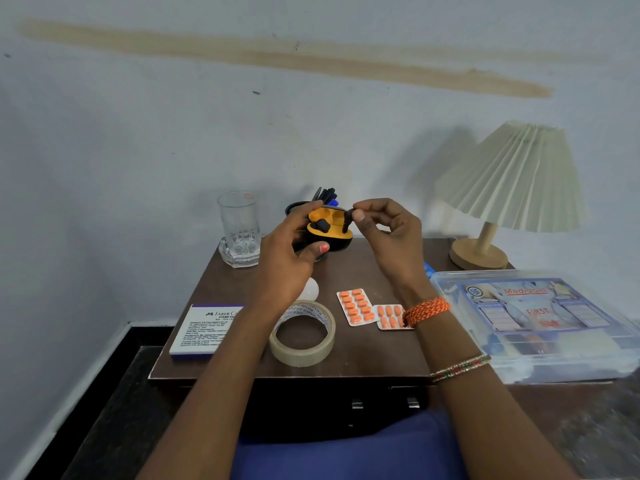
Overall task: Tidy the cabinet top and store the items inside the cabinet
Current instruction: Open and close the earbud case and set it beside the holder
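Earbud case up in the air above the back of the desk, lid open, orange inside showing, one earbud already seated. Gripped from below by the left hand, fingers curled round the black shell. Second earbud pinched between thumb and finger of the right hand, tip right at the empty slot. Looks like packing the earbuds away before storing, so early going. Still out on the desk: tape roll, two orange pill strips, stamp pad box, a small white thing half hidden by the left hand, glass on its coaster, pen holder, clear first aid box at the right, lamp behind. Nothing visibly stored inside yet; cabinet front below dark, hard to read.
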Available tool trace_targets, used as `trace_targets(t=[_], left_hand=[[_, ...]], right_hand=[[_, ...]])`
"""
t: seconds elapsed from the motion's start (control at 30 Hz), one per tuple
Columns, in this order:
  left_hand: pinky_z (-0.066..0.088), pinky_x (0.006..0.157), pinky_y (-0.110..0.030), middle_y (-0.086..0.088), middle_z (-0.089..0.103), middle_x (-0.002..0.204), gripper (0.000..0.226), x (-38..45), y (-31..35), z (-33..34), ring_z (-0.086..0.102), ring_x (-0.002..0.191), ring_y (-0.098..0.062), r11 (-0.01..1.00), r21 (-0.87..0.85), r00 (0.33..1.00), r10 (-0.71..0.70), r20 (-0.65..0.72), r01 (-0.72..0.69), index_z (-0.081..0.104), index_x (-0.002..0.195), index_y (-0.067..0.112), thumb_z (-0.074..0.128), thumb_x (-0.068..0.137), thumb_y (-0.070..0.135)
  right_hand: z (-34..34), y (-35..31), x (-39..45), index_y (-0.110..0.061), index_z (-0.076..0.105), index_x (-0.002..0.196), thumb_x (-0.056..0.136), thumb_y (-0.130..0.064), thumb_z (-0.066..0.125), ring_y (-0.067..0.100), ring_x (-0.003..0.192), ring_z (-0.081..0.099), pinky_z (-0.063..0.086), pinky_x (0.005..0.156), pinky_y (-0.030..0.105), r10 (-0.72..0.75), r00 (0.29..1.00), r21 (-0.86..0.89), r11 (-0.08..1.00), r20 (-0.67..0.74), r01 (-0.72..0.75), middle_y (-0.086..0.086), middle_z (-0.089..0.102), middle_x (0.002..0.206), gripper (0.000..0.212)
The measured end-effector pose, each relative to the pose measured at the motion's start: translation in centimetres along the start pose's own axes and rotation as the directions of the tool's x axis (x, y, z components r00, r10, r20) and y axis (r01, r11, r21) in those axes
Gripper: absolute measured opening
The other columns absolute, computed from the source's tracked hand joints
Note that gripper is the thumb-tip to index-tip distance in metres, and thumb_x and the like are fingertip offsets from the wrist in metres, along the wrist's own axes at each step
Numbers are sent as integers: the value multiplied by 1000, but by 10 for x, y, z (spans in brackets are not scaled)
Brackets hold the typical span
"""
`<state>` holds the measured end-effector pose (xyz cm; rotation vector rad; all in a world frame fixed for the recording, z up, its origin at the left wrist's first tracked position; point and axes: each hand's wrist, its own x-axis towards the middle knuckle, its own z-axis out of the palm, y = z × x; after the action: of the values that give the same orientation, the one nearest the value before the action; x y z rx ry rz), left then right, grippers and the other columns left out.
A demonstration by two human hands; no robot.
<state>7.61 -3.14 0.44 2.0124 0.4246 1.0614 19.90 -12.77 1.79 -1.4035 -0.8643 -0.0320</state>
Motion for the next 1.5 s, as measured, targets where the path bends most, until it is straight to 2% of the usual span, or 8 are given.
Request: trace_targets(t=[0.13,0.37,0.53,0.67,0.8,1.0,1.3,1.5], left_hand=[[46,83,-4,31,57,101,55,0,3,1,59,94,12,997,-74,1000,-10,-16,9,53,127,27,69,80,2],[42,67,2,35,56,94,55,0,3,0,55,88,24,988,-151,998,-23,-65,13,53,115,36,69,78,-3],[42,68,2,35,56,94,56,1,1,-1,54,87,25,989,-148,997,-35,-71,24,53,114,39,69,79,-2],[42,66,3,37,53,96,57,1,2,0,52,87,28,990,-139,998,-32,-61,24,52,115,39,69,79,-2],[40,65,5,37,51,95,57,2,0,0,50,85,31,991,-132,998,-43,-41,38,52,116,38,69,79,-2],[45,76,0,20,59,102,57,1,-4,0,58,91,11,990,-104,995,-91,38,95,52,127,30,69,80,3],[46,73,-1,27,57,98,58,1,-6,-1,57,88,13,989,-61,990,-130,52,133,52,124,36,70,79,3],[49,94,-25,6,65,112,60,-3,-3,4,62,104,-7,995,-18,995,-94,36,95,52,127,31,69,79,1]], right_hand=[[4,1,-1,-17,67,91,87,-16,67,-8,78,65,48,66,7,0,1000,78,997,-17,1,-10,69,83,4],[8,5,-2,-15,67,94,88,-18,65,-13,80,64,42,66,-2,8,999,101,995,33,-11,-13,69,81,7],[6,7,0,-16,69,95,90,-19,63,-9,79,60,46,70,4,8,998,51,999,56,-11,-10,68,84,9],[3,6,1,-25,67,92,91,-18,61,6,90,61,50,77,25,57,995,41,997,82,-60,-9,68,87,10],[-3,7,2,-30,67,91,93,-14,57,6,93,60,49,79,29,46,994,5,999,104,-47,-13,68,89,19],[-5,11,3,-25,70,86,89,-29,63,0,78,60,48,71,18,65,993,-40,997,103,-61,-12,68,83,9],[-8,13,3,-22,71,88,87,-18,66,4,77,58,46,65,6,32,988,-98,995,149,-17,-7,70,85,7],[-2,11,2,-19,65,82,87,-26,66,3,65,53,39,57,10,57,990,-247,969,130,-23,-10,63,76,9]])
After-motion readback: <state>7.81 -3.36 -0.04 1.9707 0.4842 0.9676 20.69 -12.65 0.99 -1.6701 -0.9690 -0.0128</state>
